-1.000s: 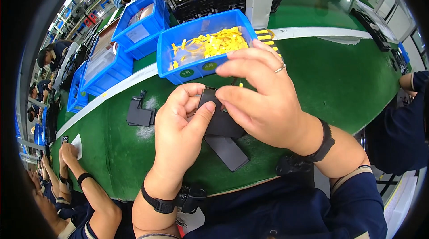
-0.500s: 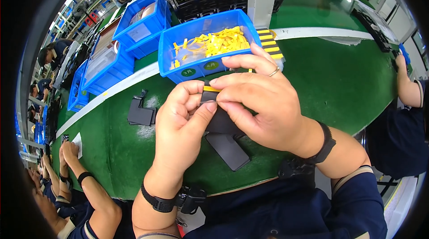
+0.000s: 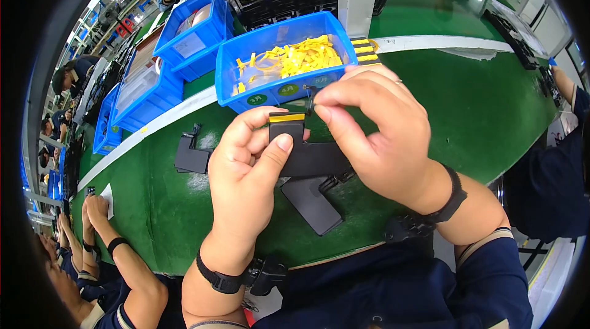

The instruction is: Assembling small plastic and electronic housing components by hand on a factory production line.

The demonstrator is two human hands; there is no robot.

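Observation:
My left hand [image 3: 243, 157] is closed on a flat black L-shaped piece, possibly a battery pack [image 3: 313, 158], its thumb pressing on the face. A yellow strip [image 3: 287, 118] runs across the upper end of that piece. Just right of this end, my right hand [image 3: 384, 135] pinches a thin dark cable [image 3: 311, 101] between thumb and forefinger; a small connector seems to be at its tip. Beneath the held piece, a similar black piece [image 3: 312, 207] lies on the green table [image 3: 246, 249].
Ahead stands a blue bin [image 3: 230, 80] with many yellow strips [image 3: 310, 55]. More black pieces [image 3: 192, 158] lie to the left. Further blue bins [image 3: 147, 92] stand at the far left. Yellow-and-black strips [image 3: 367, 52] sit behind the bin. Co-workers' arms [image 3: 129, 261] show at both sides.
My right hand has moved up and right, off the yellow strip, and now draws the thin cable upward. The L-shaped piece is more exposed, shifted slightly left at its upper end.

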